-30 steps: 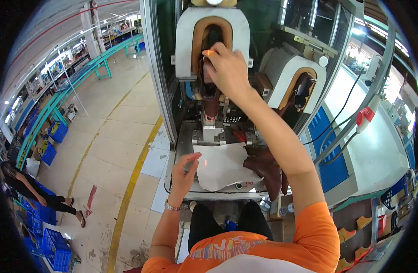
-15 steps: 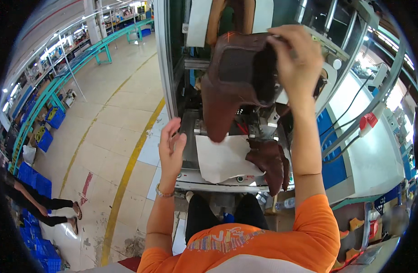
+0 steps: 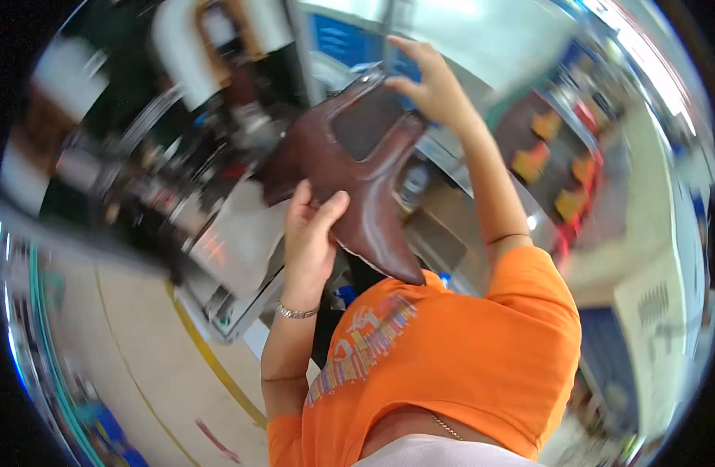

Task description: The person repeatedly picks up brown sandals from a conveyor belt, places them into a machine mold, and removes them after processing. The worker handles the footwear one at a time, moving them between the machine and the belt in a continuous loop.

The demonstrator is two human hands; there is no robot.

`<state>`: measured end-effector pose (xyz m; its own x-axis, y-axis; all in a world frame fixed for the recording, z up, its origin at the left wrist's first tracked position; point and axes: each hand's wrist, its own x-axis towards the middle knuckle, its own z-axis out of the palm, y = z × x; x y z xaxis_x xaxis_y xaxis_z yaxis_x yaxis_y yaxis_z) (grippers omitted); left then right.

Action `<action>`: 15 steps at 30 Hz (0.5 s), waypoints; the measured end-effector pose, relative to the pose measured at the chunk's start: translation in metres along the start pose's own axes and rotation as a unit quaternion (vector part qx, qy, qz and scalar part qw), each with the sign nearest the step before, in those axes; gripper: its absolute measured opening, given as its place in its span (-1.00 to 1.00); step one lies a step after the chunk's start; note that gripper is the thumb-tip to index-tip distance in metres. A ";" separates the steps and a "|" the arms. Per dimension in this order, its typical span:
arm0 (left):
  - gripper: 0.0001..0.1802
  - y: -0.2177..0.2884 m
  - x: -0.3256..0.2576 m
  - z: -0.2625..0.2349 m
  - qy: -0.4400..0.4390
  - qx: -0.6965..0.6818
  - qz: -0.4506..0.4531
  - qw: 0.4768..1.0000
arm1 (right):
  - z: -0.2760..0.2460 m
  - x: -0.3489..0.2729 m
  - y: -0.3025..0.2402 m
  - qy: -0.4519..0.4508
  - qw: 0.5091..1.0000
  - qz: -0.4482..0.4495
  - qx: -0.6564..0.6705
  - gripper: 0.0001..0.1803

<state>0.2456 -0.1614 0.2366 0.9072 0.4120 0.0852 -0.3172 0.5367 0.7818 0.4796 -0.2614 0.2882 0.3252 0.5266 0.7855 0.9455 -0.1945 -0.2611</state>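
A brown leather boot upper (image 3: 369, 202) with a dark elastic side panel hangs in front of my chest, its pointed toe slanting down to the right. My left hand (image 3: 312, 241) grips its lower left edge, the thumb along the leather and the other fingers partly hidden. Beside the boot's top opening, my right hand (image 3: 434, 87) has its fingers spread, with the thumb close to the rim. Whether that thumb touches the leather, I cannot tell. Left of the boot upper, a white sheet (image 3: 237, 233) lies on the blurred machine.
A machine (image 3: 163, 163) with metal parts fills the left, smeared by motion. Orange-yellow pieces (image 3: 532, 163) lie to the right. A clear bottle (image 3: 414, 183) stands behind the boot. A light-coloured cabinet (image 3: 645, 311) rises at far right. Yellow floor line (image 3: 210, 354) lower left.
My view and body have turned right, away from the machine. The boot upper has come down nearer my chest. My left hand has taken hold of it; my right hand's fingers have opened.
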 end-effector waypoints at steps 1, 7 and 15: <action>-0.67 -0.011 0.007 0.010 0.008 -0.012 -0.040 0.999 | -0.022 -0.031 -0.005 -0.001 0.993 0.073 -0.093 -0.32; -0.78 -0.143 0.061 0.034 0.005 -0.060 -0.328 0.943 | -0.136 -0.149 -0.075 -0.411 0.886 0.215 0.012 -0.09; -0.78 -0.236 0.090 0.069 0.029 -0.150 -0.557 0.816 | -0.165 -0.203 0.059 -0.268 0.863 0.366 -0.224 -0.81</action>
<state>0.4211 -0.3018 0.1028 0.6661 -0.4255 -0.6126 0.6350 0.7544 0.1665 0.4673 -0.5160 0.2057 0.9068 0.4098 0.0992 0.4215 -0.8746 -0.2396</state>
